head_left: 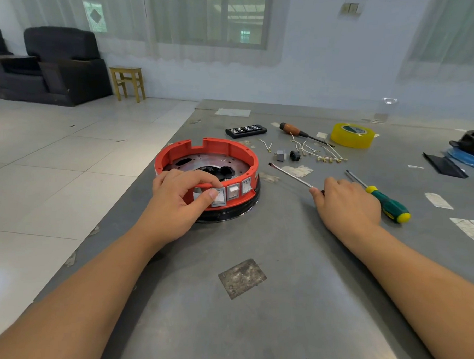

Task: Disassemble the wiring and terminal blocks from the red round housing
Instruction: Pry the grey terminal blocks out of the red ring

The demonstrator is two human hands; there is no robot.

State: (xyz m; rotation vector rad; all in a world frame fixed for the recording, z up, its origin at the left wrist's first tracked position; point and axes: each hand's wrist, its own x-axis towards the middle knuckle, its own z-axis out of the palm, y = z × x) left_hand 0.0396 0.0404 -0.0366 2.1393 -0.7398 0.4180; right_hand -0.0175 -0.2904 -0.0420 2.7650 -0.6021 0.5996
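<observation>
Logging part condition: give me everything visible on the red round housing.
The red round housing is a shallow open-topped ring, plastic by its look, with notches cut in its far rim. It sits flat on a black base near the left edge of the grey table. Inside shows a perforated metal plate with dark parts at the centre. Three grey-framed rocker switches line its near wall. The left hand rests on the near rim, thumb on the leftmost switch.

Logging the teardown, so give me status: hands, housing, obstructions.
Left hand pinching a switch on the red housing. Right hand on flat screwdriver. Nothing blocking.
</observation>
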